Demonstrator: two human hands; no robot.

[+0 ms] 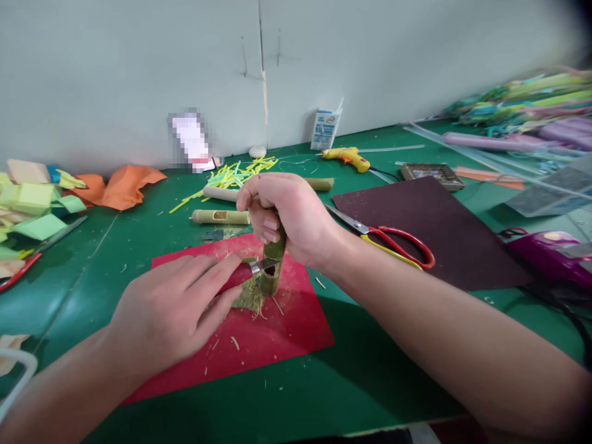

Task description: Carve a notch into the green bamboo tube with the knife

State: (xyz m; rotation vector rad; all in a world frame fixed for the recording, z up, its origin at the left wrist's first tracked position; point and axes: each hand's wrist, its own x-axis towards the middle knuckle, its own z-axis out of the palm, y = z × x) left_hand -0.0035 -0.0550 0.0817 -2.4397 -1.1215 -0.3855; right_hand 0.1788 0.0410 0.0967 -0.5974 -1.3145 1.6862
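My right hand [282, 213] is wrapped round the top of a green bamboo tube [269, 284], which stands upright with a dark opening cut in its side. In my left hand [173, 305] is a carving knife [238, 275] with a red handle. Its metal blade reaches into the opening of the tube. Under both lies a red sheet [296, 327], scattered with shavings [253, 299] that pile up beside the tube's foot. Just behind my hands rests another bamboo tube [203, 216] with a rectangular window cut in it.
Scissors [398, 243] lie on a dark sheet [430, 228] at right, near a purple tool [550, 259]. A yellow glue gun [349, 158], a drink carton [325, 129] and yellow strips [240, 174] are at the back. Folded papers [34, 200] and orange cloth-like material [123, 187] sit left.
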